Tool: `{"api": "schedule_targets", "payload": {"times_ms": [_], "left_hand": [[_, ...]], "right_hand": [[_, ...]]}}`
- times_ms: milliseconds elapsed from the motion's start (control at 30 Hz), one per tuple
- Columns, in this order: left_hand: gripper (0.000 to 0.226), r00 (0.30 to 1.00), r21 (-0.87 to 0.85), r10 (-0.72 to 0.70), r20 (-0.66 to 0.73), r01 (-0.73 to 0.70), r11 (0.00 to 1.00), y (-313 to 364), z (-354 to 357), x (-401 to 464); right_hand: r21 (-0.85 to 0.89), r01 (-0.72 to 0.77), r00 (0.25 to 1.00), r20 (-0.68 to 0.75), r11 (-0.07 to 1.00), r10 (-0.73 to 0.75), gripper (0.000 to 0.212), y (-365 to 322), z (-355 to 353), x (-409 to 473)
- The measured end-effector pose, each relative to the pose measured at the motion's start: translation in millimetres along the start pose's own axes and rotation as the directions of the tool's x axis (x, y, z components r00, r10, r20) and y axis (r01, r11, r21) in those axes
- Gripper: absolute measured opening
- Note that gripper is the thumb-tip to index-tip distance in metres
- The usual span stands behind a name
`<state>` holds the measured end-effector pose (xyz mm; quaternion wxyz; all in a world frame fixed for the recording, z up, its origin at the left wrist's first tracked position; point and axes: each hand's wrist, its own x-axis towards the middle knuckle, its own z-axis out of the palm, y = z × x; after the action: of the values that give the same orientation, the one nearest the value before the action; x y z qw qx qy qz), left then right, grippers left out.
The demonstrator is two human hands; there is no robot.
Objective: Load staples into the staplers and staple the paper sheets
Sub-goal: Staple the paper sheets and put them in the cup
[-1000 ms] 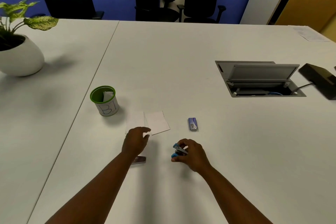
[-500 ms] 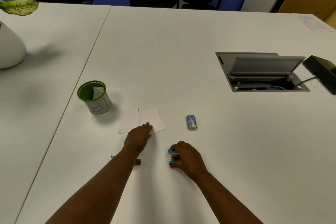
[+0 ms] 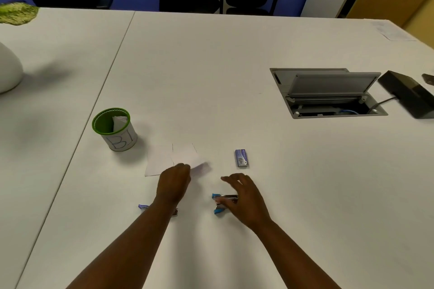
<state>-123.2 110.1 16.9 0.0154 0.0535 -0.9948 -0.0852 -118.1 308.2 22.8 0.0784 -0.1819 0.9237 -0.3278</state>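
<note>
Here my left hand [image 3: 174, 182] pinches a blurred white paper sheet [image 3: 187, 159]; my right hand [image 3: 244, 195], fingers spread, hovers over the blue-and-chrome stapler [image 3: 222, 202]. The green-rimmed cup [image 3: 115, 129] reads "B1".

The left forearm [image 3: 150, 225] is covering most of a second stapler [image 3: 143, 206], leaving only its purple tip and a metal end showing. The sheet of paper [image 3: 199, 168] at the left hand [image 3: 173, 183] is blurring, so the grip is perhaps a pinch. The left edge is cutting off the white pot [image 3: 8, 70].
</note>
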Motion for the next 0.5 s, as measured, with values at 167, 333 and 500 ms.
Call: {"api": "schedule_targets", "payload": {"times_ms": [167, 333, 500], "left_hand": [[0.008, 0.904, -0.526, -0.307, -0.297, 0.114, 0.843, -4, -35, 9], [0.005, 0.942, -0.849, -0.336, 0.019, 0.193, 0.492, -13, -70, 15], [0.016, 0.983, -0.898, -0.156, 0.095, 0.153, 0.413, -11, -98, 4]], "right_hand": [[0.230, -0.067, 0.975, -0.192, 0.971, 0.113, 0.039, -18, -17, 13], [0.462, -0.183, 0.966, -0.079, 0.868, 0.245, 0.048, -44, -32, 25], [0.598, -0.229, 0.965, 0.035, 0.768, 0.261, 0.044, -60, -46, 26]]}}
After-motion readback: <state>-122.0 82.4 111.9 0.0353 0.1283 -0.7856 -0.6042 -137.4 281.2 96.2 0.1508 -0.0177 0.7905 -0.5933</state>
